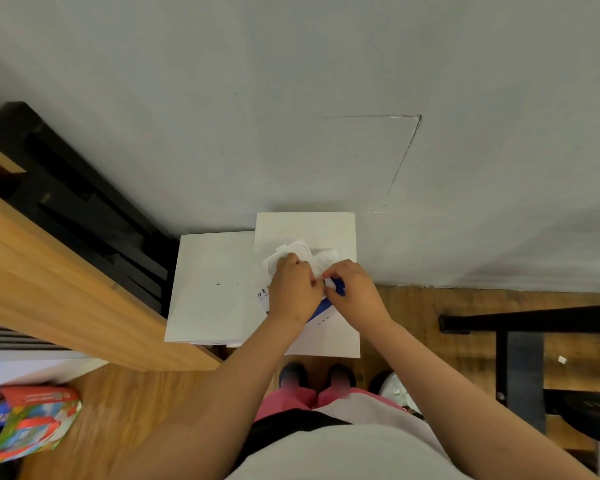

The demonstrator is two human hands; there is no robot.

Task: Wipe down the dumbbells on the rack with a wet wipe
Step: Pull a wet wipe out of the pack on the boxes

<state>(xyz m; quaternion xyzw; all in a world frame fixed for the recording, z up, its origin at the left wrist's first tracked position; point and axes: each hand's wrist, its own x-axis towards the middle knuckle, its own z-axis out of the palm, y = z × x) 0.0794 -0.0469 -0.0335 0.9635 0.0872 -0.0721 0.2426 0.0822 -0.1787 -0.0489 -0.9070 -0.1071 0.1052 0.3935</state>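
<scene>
Against the grey wall, atop two white boxes (215, 289), our wet wipe pack (264, 296), white lid (293, 252) flipped up, our left hand (293, 292) curled round it, our right hand (355, 292) pinching its blue-edged top, black rack (520, 341) well off to our right.

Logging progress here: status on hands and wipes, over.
Left hand and right hand both grip wipe pack, lid open. No wipe clearly out. Pack on white box; nothing blocking.
</scene>
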